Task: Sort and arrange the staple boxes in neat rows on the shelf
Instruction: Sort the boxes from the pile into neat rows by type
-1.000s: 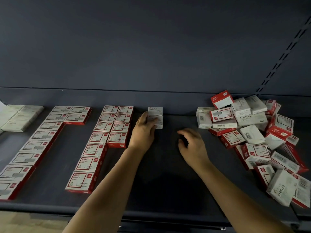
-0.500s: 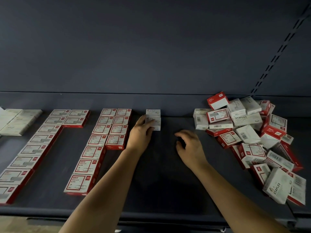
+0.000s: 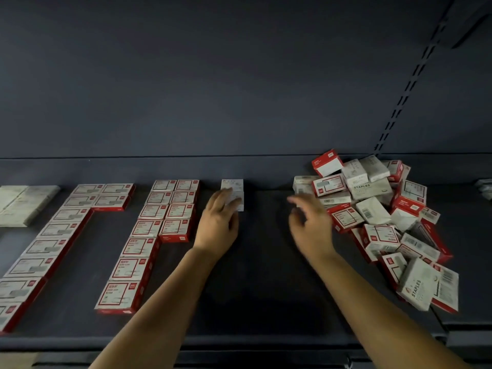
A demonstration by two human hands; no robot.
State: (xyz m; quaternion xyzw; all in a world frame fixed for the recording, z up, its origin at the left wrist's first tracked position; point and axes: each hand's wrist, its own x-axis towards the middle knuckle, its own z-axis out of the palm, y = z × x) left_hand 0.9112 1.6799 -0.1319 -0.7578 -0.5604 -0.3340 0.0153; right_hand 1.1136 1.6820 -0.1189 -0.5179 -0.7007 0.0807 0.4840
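Since a second ago our right hand (image 3: 310, 227) has lifted toward the jumbled pile of staple boxes (image 3: 378, 222), fingers spread, holding nothing. Our left hand (image 3: 218, 222) presses flat fingers on a small white box (image 3: 235, 199) on the shelf (image 3: 266, 275).

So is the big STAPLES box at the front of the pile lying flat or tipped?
Tipped: the white STAPLES box leans on neighbouring boxes in the pile.
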